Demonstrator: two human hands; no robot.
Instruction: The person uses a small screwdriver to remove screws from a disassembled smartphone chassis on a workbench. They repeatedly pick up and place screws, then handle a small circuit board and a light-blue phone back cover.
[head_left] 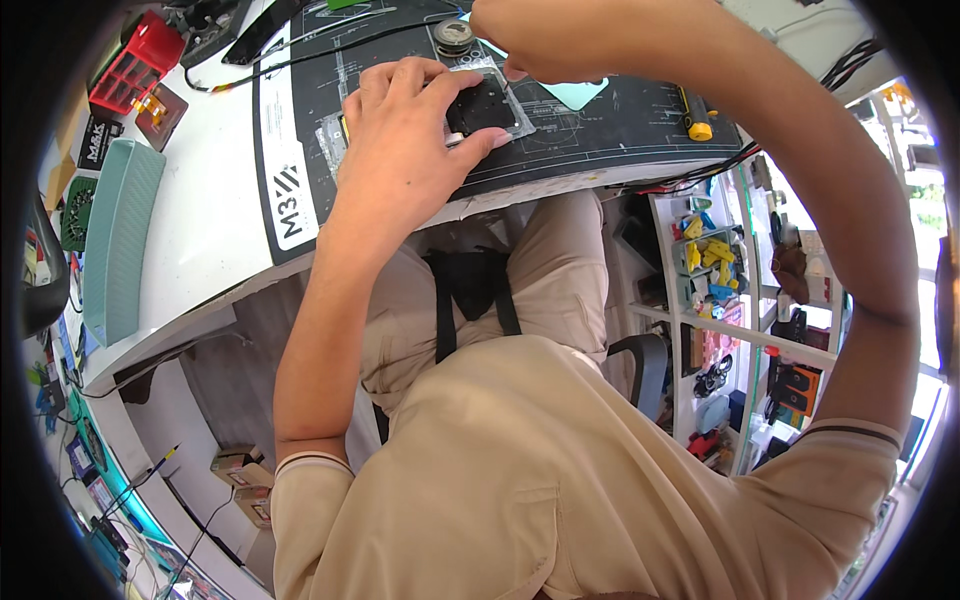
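Observation:
On the dark mat lies a black square part [486, 106] within a clear, plate-like frame [519, 122]. My left hand [400, 140] reaches over it from the left and steadies it, thumb along the near edge and index finger at the far edge. A second clear piece [330, 143] shows partly beneath the left wrist. Above the far right corner of the black part, my right hand [535, 40] is closed, its fingers curled. Whatever it grips is mostly hidden by the hand. A small round metal tin [454, 37] stands just beyond the black part.
A mint-green sheet [578, 94] lies right of the clear frame. A yellow and black cylindrical tool [697, 118] rests near the mat's right edge. Cables cross the far left. A long teal tray [122, 240] and red drawer box [140, 65] sit leftward. Shelves [690, 320] stand right, below the table.

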